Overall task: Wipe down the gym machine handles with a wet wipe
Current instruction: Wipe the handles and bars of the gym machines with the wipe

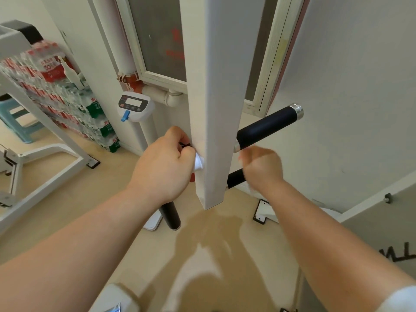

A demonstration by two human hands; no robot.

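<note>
A white upright machine post (216,109) carries black foam handles. My left hand (164,167) is closed around the left handle, whose free end (171,216) sticks out below my wrist. A white wet wipe (199,162) bulges from that fist, right against the post. My right hand (262,168) is motion-blurred and closed around the lower right handle (235,178). A pale smear shows under its knuckles; I cannot tell what it is. The upper right handle (267,126), with a chrome end cap, is free just above that hand.
Stacked packs of water bottles (56,91) line the left wall beside a white machine frame (45,158). A scale with a display (135,105) stands behind my left hand. A window (162,46) and a wall (349,86) are close behind the post.
</note>
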